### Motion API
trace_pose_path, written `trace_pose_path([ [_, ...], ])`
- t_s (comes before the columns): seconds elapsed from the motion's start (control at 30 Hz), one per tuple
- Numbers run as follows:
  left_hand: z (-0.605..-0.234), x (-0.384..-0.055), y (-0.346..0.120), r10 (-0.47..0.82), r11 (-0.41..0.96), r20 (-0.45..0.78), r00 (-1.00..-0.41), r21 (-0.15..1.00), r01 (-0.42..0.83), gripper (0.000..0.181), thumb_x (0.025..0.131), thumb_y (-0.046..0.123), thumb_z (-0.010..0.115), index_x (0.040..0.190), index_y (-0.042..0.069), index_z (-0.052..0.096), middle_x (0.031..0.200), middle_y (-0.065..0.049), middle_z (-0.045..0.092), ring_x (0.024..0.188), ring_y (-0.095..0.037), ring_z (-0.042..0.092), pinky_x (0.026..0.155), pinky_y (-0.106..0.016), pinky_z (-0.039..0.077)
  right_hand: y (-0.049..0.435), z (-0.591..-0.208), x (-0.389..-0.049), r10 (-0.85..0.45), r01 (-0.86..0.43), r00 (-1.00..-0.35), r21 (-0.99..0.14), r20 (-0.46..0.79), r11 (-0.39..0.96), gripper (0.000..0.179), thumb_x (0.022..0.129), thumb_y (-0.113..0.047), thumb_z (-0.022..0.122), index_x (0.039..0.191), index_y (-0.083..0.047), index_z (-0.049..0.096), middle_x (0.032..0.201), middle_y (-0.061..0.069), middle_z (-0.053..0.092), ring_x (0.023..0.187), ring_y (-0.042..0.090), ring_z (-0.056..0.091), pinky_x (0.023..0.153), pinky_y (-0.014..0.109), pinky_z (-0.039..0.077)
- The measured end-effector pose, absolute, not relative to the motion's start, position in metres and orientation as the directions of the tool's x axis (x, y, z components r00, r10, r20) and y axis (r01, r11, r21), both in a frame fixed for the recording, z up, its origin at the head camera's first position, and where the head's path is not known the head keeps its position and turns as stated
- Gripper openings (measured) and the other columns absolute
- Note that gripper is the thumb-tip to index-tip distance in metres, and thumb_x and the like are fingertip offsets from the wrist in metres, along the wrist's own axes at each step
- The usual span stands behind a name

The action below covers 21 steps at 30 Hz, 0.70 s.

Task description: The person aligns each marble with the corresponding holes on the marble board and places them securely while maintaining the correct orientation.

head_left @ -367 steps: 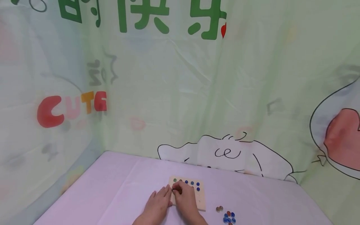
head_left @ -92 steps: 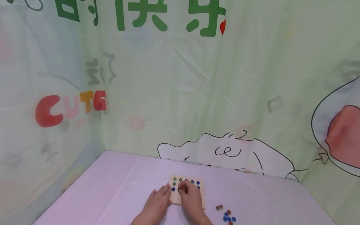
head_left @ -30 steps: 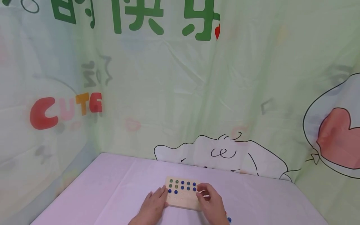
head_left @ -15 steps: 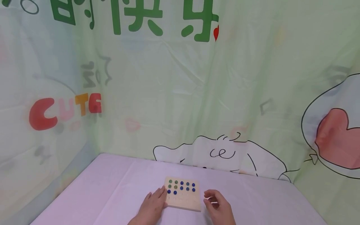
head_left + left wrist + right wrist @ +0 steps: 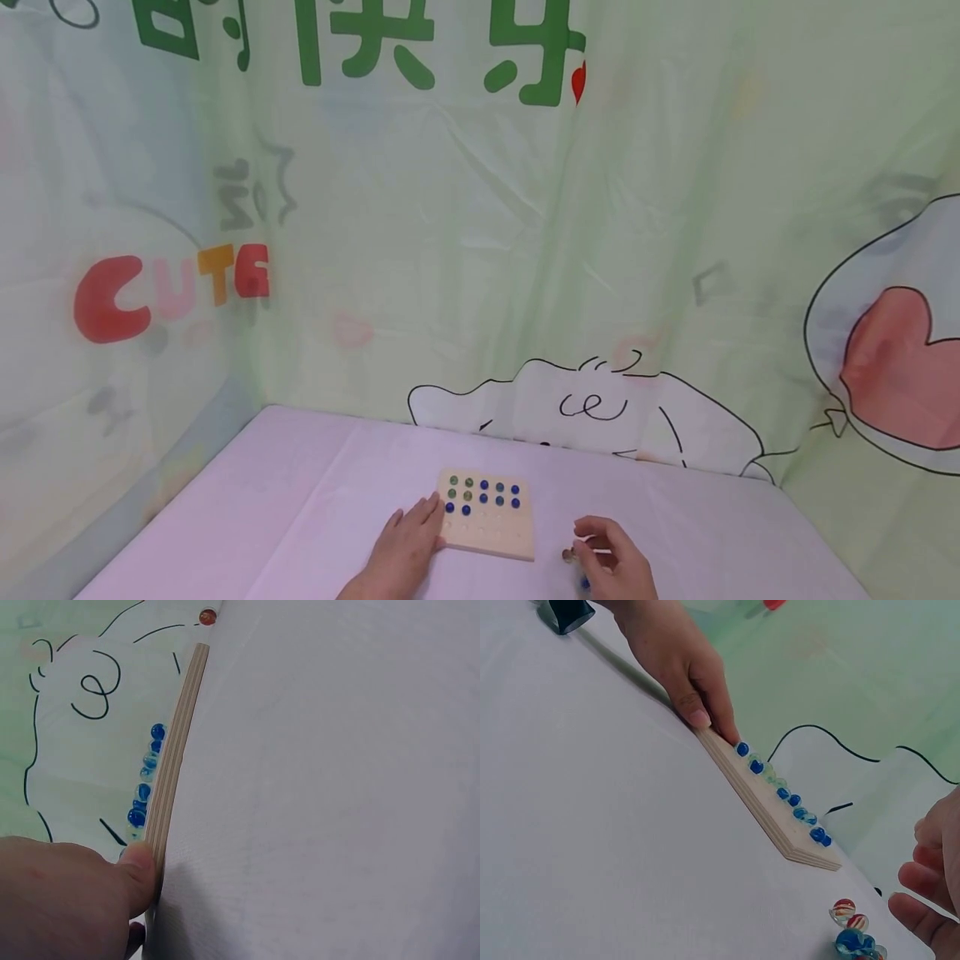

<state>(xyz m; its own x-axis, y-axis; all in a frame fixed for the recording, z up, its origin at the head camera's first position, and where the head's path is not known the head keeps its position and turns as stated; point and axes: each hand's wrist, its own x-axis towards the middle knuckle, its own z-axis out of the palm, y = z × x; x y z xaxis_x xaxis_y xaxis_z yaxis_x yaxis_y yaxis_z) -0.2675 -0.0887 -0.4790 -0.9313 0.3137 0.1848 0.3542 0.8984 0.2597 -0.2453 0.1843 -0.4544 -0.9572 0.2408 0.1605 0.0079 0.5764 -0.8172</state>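
Observation:
A pale wooden board (image 5: 491, 543) with rows of shallow holes lies on the table. Glass marbles fill its two back rows, green (image 5: 468, 482) at left and blue (image 5: 499, 500) at right; two blue ones sit at the left of the third row. My left hand (image 5: 405, 542) rests along the board's left edge, fingers straight, thumb (image 5: 139, 874) against the near edge. My right hand (image 5: 617, 562), loosely curved, hovers beside the loose marbles right of the board. Its fingers (image 5: 922, 881) hold nothing. Red-striped (image 5: 844, 908) and blue marbles (image 5: 853, 943) lie under it, partly hidden in the head view.
A light purple cloth (image 5: 337, 483) covers the table. Behind and at the left hang pale green printed curtains (image 5: 480, 250), meeting the table's back edge. A dark band (image 5: 566, 615) is around the left wrist.
Further blue and green marbles have come to sit in the board's second and third rows. My right hand has left the board and moved right to the loose marbles. My left hand stays put.

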Motion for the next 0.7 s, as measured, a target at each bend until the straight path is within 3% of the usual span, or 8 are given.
trace_pose_path([
  [0.47, -0.478, -0.268, -0.087, 0.298, 0.898, 0.192, -0.935, 0.275, 0.343, 0.051, 0.098, 0.023, 0.058, 0.145, 0.004, 0.048, 0.152, -0.011, 0.047, 0.139, -0.030, 0.047, 0.110, -0.058, 0.042, 0.221, -0.469, -0.251, 0.369, 0.108, -0.918, -0.804, 0.145, 0.585, 0.023, 0.094, 0.001, 0.061, 0.116, -0.001, 0.060, 0.109, 0.016, 0.067, 0.097, 0.026, 0.060, 0.075, 0.028, 0.052],
  [0.7, -0.480, -0.267, -0.088, 0.294, 0.894, 0.202, -0.934, 0.289, 0.343, 0.050, 0.097, 0.012, 0.060, 0.145, 0.005, 0.048, 0.153, -0.011, 0.047, 0.140, -0.030, 0.046, 0.111, -0.058, 0.041, 0.228, -0.473, -0.253, 0.348, 0.131, -0.933, -0.808, 0.096, 0.574, 0.024, 0.094, 0.002, 0.059, 0.118, 0.001, 0.059, 0.110, 0.016, 0.067, 0.096, 0.026, 0.060, 0.078, 0.033, 0.052],
])
